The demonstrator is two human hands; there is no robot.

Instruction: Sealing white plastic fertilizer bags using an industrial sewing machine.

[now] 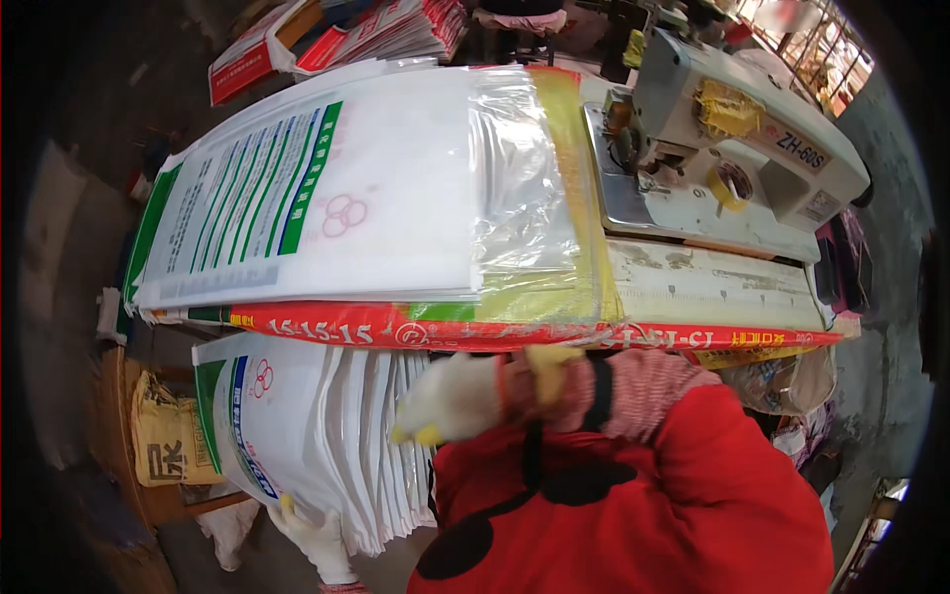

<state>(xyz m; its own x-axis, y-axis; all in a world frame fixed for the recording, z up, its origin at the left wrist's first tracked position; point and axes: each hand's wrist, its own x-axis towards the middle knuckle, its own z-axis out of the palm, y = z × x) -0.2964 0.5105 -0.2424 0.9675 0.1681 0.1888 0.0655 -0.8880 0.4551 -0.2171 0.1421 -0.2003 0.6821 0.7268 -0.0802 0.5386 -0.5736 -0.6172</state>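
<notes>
I stood at the sewing machine (737,139), an off-white industrial one with patches of yellow tape on its body, and everything else lay in relation to it. Just to the left of the machine, on the same work surface, rested a flat stack of white woven sacks (317,198) printed with green and blue stripes and a small red ring mark; a clear plastic liner (520,178) stuck out of the top sack's mouth toward the machine's needle end, lying over a yellow strip. Nearer to me than the machine, a red printed band (396,332) ran along the front edge of the table. Below that edge, down and to the left of the machine, hung a second bundle of sacks (317,436), fanned so that their many edges showed. My right hand (450,401), in a white knitted glove with yellow fingertips, was at the right side of this fanned bundle, fingers curled against the sack edges; whether it truly pinched one I could not tell. My left hand (317,540), also gloved, was at the bundle's lower edge, touching it from underneath, its grip hidden by the sacks. My red garment with black patches (633,495) filled the foreground. Far left of the machine, low down, sat a tan sack (168,441).
</notes>
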